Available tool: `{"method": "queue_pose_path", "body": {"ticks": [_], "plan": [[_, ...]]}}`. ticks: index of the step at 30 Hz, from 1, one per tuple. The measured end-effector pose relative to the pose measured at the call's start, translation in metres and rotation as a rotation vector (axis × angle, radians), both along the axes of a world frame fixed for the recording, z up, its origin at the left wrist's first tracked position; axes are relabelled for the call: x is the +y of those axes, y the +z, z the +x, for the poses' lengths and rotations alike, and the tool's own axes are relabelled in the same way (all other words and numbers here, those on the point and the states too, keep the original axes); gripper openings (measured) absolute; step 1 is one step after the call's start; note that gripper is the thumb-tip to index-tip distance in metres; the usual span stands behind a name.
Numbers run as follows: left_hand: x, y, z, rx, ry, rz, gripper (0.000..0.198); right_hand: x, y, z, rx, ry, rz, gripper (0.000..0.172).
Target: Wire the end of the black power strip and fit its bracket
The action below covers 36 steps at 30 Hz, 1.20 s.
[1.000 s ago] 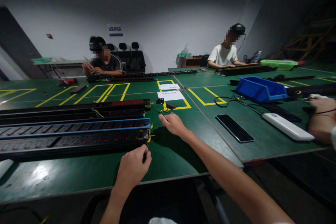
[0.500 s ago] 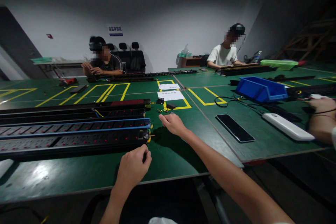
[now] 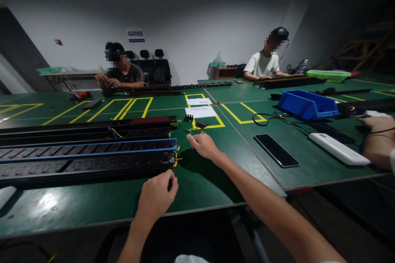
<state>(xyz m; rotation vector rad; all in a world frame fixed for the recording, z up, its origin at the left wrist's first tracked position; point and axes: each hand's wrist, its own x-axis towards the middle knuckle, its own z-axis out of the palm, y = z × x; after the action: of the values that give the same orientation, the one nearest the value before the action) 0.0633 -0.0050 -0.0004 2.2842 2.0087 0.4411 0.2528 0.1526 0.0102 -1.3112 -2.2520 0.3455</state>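
My left hand [image 3: 158, 194] rests at the near edge of the green table, close to the end of the nearest black power strip [image 3: 123, 164]. Its fingers are curled in with the thumb against them, and whatever may be inside is hidden. My right hand [image 3: 203, 145] reaches forward past the strip ends, fingertips pinched together at a thin green-yellow wire [image 3: 191, 131]. Just beyond those fingertips lie a small black bracket with holes [image 3: 188, 118] and a flat black piece [image 3: 202, 124]. Yellow wire ends stick out from the strips' right ends.
To the right lie a phone [image 3: 276, 150], a white power bank [image 3: 338, 148] and black cable beside a blue bin [image 3: 307, 104]. Another person's hand [image 3: 379, 125] is at the right edge. Two people sit across the table. Paper labels [image 3: 201, 112] lie within yellow tape.
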Motion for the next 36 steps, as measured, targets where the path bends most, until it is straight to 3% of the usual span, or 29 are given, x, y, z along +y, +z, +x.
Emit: {"method": "queue_pose_path", "body": {"ticks": [36], "plan": [[0.0002,-0.0006,-0.0001,-0.011,-0.001,0.0,0.02,0.0011,-0.001,0.0001,0.023,0.008,0.005,0.063]]}}
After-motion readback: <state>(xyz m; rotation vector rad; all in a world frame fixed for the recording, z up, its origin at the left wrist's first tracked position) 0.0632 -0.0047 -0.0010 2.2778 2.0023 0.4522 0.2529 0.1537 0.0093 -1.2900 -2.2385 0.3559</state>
